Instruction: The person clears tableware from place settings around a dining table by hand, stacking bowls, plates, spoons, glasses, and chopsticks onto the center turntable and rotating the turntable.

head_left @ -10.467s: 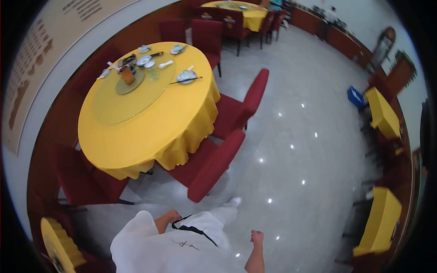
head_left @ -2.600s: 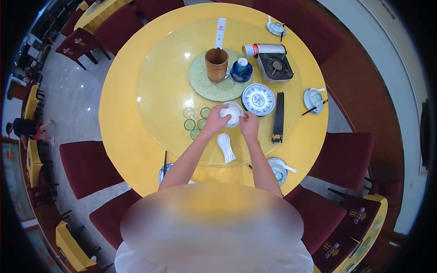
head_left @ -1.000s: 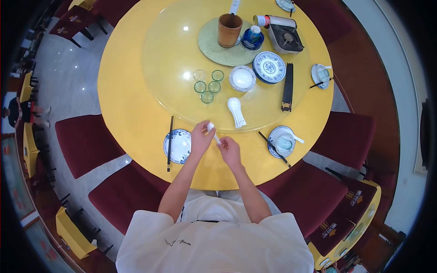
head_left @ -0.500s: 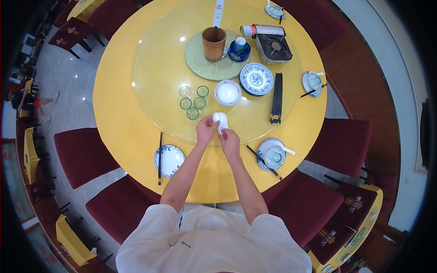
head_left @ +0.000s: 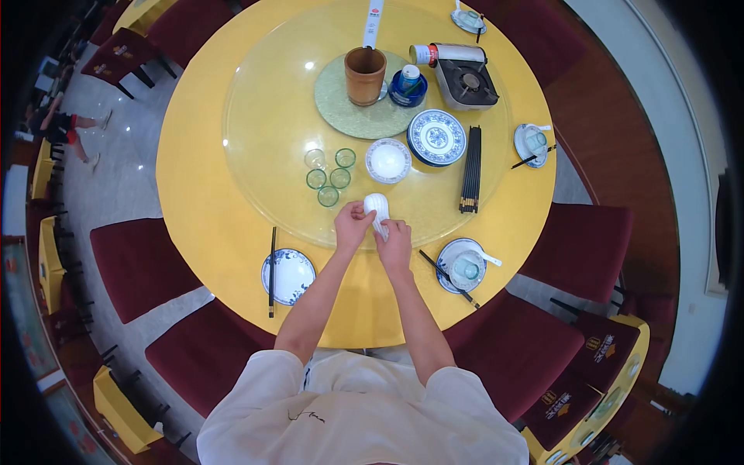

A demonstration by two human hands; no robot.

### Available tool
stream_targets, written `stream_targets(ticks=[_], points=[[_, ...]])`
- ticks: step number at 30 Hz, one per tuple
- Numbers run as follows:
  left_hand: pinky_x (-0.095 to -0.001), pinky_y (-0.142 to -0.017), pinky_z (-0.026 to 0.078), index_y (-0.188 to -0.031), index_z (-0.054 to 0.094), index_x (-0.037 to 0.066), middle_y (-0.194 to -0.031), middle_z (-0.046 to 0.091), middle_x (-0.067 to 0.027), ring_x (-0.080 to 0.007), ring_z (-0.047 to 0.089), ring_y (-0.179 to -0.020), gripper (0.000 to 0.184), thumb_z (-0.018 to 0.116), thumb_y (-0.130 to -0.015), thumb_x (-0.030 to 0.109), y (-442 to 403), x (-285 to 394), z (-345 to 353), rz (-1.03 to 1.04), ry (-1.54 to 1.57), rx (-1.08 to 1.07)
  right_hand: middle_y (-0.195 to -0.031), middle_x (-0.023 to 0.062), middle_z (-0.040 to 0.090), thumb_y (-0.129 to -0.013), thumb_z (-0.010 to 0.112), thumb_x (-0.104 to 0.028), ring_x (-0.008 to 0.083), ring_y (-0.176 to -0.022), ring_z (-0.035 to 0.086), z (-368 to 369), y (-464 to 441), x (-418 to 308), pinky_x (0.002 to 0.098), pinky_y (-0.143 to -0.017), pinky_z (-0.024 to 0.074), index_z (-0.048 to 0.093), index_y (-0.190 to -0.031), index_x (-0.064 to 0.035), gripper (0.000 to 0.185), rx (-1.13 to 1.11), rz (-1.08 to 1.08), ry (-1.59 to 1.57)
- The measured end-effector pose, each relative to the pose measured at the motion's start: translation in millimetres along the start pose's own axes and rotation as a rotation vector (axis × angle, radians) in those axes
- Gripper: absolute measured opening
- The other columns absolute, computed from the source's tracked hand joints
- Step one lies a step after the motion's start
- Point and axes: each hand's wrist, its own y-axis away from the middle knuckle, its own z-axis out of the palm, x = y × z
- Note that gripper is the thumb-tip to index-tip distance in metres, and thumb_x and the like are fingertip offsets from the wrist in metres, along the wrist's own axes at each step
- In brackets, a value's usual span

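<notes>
White spoons lie stacked near the front edge of the glass turntable. My left hand pinches the stack at its bowl end, from the left. At the handle end, my right hand has its fingers closed on the spoons. Just beyond them stand white bowls, with several green-rimmed glasses to the left and blue-and-white plates to the right. Nearer me on the left is a patterned plate with black chopsticks across its left side.
A place setting with a glass is at the front right. Farther back are a bamboo cup, a portable stove and a bundle of chopsticks. Red chairs surround the table. A person is at the far left.
Compared with a second ago, both hands have moved forward from the table's edge with a spoon to the spoon stack. Over the last half second they have barely moved. The distant person has shifted.
</notes>
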Motion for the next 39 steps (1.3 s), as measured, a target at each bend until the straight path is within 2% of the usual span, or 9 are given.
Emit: stream_targets(ticks=[8, 15, 17, 19, 22, 25, 26, 30, 39], points=[[-0.0259, -0.065, 0.052, -0.103, 0.064, -0.004, -0.080, 0.064, -0.0073, -0.0123, 0.060, -0.069, 0.044, 0.082, -0.075, 0.025, 3, -6, -5, 0.045, 0.025, 0.010, -0.110, 0.0165, 0.056, -0.075, 0.076, -0.015, 0.0356, -0.103, 0.051, 2, -3, 9, 0.0443, -0.091, 0.0428, 0.059, -0.114, -0.0048, 0.043, 0.047, -0.023, 0.003], [-0.0252, -0.062, 0.051, -0.097, 0.067, -0.002, -0.073, 0.066, -0.0077, -0.0122, 0.062, -0.066, 0.031, 0.076, -0.082, 0.024, 58, -1, -102, 0.012, -0.105, -0.007, -0.116, 0.0192, 0.054, -0.078, 0.074, -0.015, 0.0376, -0.108, 0.049, -7, 7, -2, 0.0448, -0.093, 0.0411, 0.056, -0.118, -0.0027, 0.046, 0.024, -0.035, -0.010], [-0.0305, -0.068, 0.053, -0.097, 0.067, -0.002, -0.081, 0.068, -0.0126, -0.0194, 0.066, -0.073, 0.030, 0.077, -0.079, 0.021, 78, -16, -152, -0.048, -0.104, 0.087, -0.115, 0.0179, 0.054, -0.080, 0.072, -0.014, 0.0364, -0.108, 0.049, -11, 17, -11, 0.0440, -0.093, 0.0413, 0.058, -0.114, -0.0028, 0.038, 0.034, -0.047, -0.046], [-0.0350, -0.075, 0.053, -0.102, 0.066, -0.002, -0.091, 0.066, -0.0160, -0.0259, 0.065, -0.083, 0.034, 0.078, -0.076, 0.017, 95, -43, -204, 0.088, -0.439, 0.253, -0.112, 0.0169, 0.056, -0.082, 0.071, -0.013, 0.0354, -0.106, 0.050, -14, 33, -21, 0.0439, -0.092, 0.0418, 0.060, -0.110, -0.0029, 0.032, 0.018, -0.051, -0.090], [-0.0394, -0.082, 0.051, -0.108, 0.063, -0.002, -0.100, 0.063, -0.0193, -0.0322, 0.061, -0.092, 0.041, 0.078, -0.073, 0.014, 118, -60, -251, 0.090, -0.681, 0.357, -0.101, 0.0146, 0.060, -0.083, 0.070, -0.013, 0.0308, -0.094, 0.056, 10, 64, -30, 0.0411, -0.082, 0.0474, 0.062, -0.103, -0.0026, 0.024, -0.051, -0.116, -0.157], [-0.0416, -0.085, 0.050, -0.112, 0.061, -0.003, -0.102, 0.062, -0.0208, -0.0348, 0.060, -0.095, 0.045, 0.077, -0.073, 0.012, 122, -77, -261, -0.236, -0.403, 0.194, -0.091, 0.0127, 0.062, -0.083, 0.070, -0.013, 0.0264, -0.079, 0.062, 40, 101, -56, 0.0373, -0.070, 0.0512, 0.064, -0.099, -0.0019, 0.020, -0.253, -0.058, -0.268], [-0.0435, -0.086, 0.049, -0.111, 0.061, -0.003, -0.103, 0.061, -0.0218, -0.0369, 0.060, -0.096, 0.044, 0.076, -0.073, 0.010, 122, -83, -261, -0.157, -0.401, 0.171, -0.089, 0.0127, 0.062, -0.083, 0.070, -0.013, 0.0252, -0.075, 0.063, 52, 113, -65, 0.0361, -0.066, 0.0517, 0.064, -0.097, -0.0016, 0.019, -0.285, -0.079, -0.287], [-0.0415, -0.081, 0.051, -0.107, 0.064, -0.002, -0.098, 0.063, -0.0241, -0.0387, 0.063, -0.090, 0.034, 0.069, -0.074, 0.001, 119, -88, -262, -0.096, -0.478, 0.224, -0.087, 0.0149, 0.064, -0.082, 0.071, -0.013, 0.0252, -0.072, 0.065, 92, 149, -99, 0.0350, -0.065, 0.0534, 0.066, -0.094, 0.0000, 0.019, -0.440, -0.096, -0.348], [-0.0449, -0.071, 0.051, -0.089, 0.063, -0.007, -0.080, 0.064, -0.0257, -0.0424, 0.063, -0.079, 0.013, 0.062, -0.077, -0.002, 121, -89, -296, -0.093, -0.382, 0.143, -0.086, 0.0156, 0.069, -0.082, 0.073, -0.017, 0.0221, -0.076, 0.068, 137, 176, -127, 0.0316, -0.069, 0.0550, 0.069, -0.096, 0.0004, 0.023, -0.466, -0.056, -0.303]])
